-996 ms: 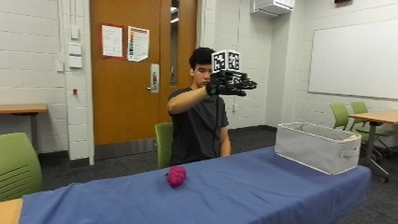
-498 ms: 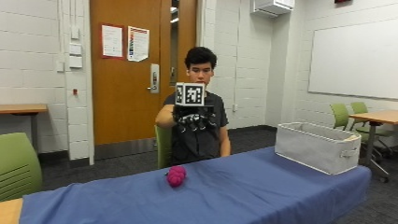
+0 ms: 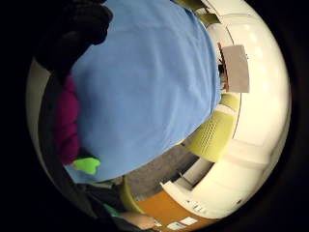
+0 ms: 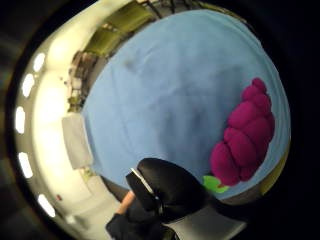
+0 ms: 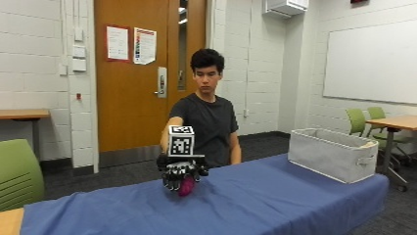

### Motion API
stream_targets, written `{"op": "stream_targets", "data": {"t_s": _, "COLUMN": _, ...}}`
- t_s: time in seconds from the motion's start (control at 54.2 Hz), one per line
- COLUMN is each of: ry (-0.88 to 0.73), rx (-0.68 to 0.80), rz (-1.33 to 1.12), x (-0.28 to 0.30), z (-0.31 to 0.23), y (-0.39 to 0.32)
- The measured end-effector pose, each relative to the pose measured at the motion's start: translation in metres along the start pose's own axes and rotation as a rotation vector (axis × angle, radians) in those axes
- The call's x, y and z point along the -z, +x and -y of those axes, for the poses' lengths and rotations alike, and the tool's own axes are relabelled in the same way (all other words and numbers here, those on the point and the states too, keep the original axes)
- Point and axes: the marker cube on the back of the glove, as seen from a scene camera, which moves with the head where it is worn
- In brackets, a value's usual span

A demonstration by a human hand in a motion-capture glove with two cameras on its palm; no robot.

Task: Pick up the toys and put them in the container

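A magenta bumpy plush toy [image 5: 188, 187] with a green leaf lies on the blue tablecloth [image 5: 261, 200], left of the middle. My gloved right hand [image 5: 180, 174] hangs just over it, fingers pointing down and spread, covering its upper part. Both palm views show the toy [image 4: 244, 136] [image 3: 64, 126] close beside the palm, with nothing curled round it. The thumb [image 4: 167, 192] stands apart from the toy. A grey fabric container [image 5: 332, 159] stands at the table's right end, far from the hand.
The blue cloth between toy and container is bare. A green chair [image 5: 16, 174] stands at the left end, and more green chairs [image 5: 361, 120] with a wooden table [image 5: 394, 122] stand behind the container. The person sits behind the table.
The gloved hand has come down from chest height to just above the toy on the table. The toy and the container have not moved.
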Motion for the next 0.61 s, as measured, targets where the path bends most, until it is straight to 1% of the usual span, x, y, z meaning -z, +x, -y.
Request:
{"op": "stream_targets", "data": {"t_s": 0.129, "ry": -0.067, "rx": -0.025, "rz": 0.008, "x": -0.020, "z": -0.005, "y": 0.006}}
{"op": "stream_targets", "data": {"t_s": 0.295, "ry": -0.086, "rx": -0.022, "rz": 0.061, "x": -0.029, "z": -0.005, "y": 0.006}}
{"op": "stream_targets", "data": {"t_s": 0.443, "ry": -0.009, "rx": 0.021, "rz": 0.178, "x": -0.027, "z": -0.008, "y": -0.003}}
{"op": "stream_targets", "data": {"t_s": 0.535, "ry": 0.056, "rx": 0.054, "rz": 0.172, "x": -0.025, "z": -0.012, "y": -0.013}}
{"op": "stream_targets", "data": {"t_s": 0.609, "ry": 0.076, "rx": 0.072, "rz": 0.136, "x": -0.024, "z": -0.015, "y": -0.021}}
